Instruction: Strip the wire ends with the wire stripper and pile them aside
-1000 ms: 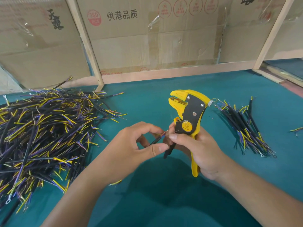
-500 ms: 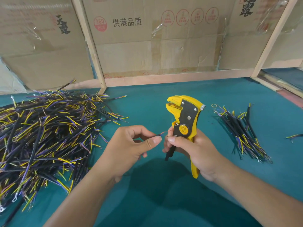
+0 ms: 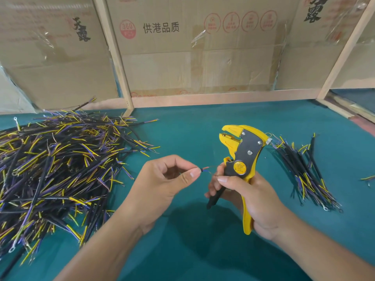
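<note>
- Cardboard boxes (image 3: pixel 203 57) with printed characters stand along the far edge, behind a pale wooden frame (image 3: pixel 115 57).
- Teal table covering (image 3: pixel 192 250) spans the whole work surface.
- Large wire heap (image 3: pixel 56 169) at left: black-sheathed leads with yellow and purple cores, lying criss-cross; a few ring terminals show at its edges.
- Smaller wire pile (image 3: pixel 304 171) at right, far of the right forearm; leads lie roughly parallel, ring terminals at the near end. One stray lead (image 3: pixel 367 177) sits at the right edge, apart from the pile.
- Right hand (image 3: pixel 249 201): fingers curled round the wire stripper (image 3: pixel 242 159), gripping its yellow and black handles; tool upright, head pointing far-left, above the table.
- Left hand (image 3: pixel 162 185): thumb and forefinger pinch one wire (image 3: pixel 204 169) near its end; remaining fingers curled.
- The wire's short coloured end projects right, toward the stripper's lower body; thin strands appear to reach the right fingertips, contact not resolvable.
</note>
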The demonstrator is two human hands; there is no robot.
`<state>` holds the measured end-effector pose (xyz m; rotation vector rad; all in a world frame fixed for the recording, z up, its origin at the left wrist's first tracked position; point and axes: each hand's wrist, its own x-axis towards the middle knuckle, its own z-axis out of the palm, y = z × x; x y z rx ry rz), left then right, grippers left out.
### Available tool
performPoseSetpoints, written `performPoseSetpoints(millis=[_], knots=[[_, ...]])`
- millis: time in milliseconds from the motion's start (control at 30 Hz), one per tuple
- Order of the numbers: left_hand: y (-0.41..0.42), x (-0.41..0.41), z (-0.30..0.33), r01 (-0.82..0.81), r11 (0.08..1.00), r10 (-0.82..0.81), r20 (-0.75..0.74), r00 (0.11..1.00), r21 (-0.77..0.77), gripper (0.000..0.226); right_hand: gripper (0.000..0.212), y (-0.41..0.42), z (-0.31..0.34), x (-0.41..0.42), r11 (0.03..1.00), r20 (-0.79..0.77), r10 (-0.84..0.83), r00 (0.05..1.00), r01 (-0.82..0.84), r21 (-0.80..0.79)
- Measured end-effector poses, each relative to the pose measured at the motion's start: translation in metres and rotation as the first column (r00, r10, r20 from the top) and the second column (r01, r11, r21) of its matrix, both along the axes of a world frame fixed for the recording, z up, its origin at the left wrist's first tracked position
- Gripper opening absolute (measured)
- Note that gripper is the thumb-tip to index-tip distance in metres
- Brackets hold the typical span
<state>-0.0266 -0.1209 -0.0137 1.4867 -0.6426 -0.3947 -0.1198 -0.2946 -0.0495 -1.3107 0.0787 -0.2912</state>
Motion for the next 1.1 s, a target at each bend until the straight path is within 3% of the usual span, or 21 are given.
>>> performPoseSetpoints(millis=[367, 467, 600, 800, 967, 1100], knots=[[0.001, 0.006, 0.0, -0.08, 0.992, 0.083, 0.022, 0.996, -0.101, 0.012, 0.011, -0.003, -0.001, -0.002, 0.995, -0.001, 0.06, 0.998, -0.059, 0.075], [0.008, 0.016, 0.003, -0.112, 0.988, 0.118, 0.051, 0.992, -0.102, 0.022, 0.004, -0.007, 0.002, -0.001, 0.996, -0.026, 0.043, 0.999, -0.041, 0.081], [0.01, 0.018, 0.004, -0.076, 0.995, 0.081, 0.09, 0.993, -0.057, 0.029, 0.007, -0.015, 0.011, -0.003, 0.977, -0.093, 0.191, 0.977, -0.181, 0.112], [0.012, 0.021, 0.006, -0.147, 0.982, 0.157, 0.079, 0.984, -0.121, 0.024, 0.019, -0.022, 0.014, -0.009, 0.91, -0.212, 0.402, 0.891, -0.364, 0.198], [0.01, 0.018, 0.005, -0.095, 0.986, 0.11, 0.1, 0.989, -0.137, 0.006, 0.022, -0.018, 0.016, -0.013, 0.842, -0.177, 0.532, 0.828, -0.495, 0.213], [0.008, 0.016, 0.005, -0.096, 0.984, 0.115, 0.116, 0.987, -0.153, 0.011, 0.021, -0.015, 0.016, -0.015, 0.789, -0.144, 0.603, 0.785, -0.56, 0.251]])
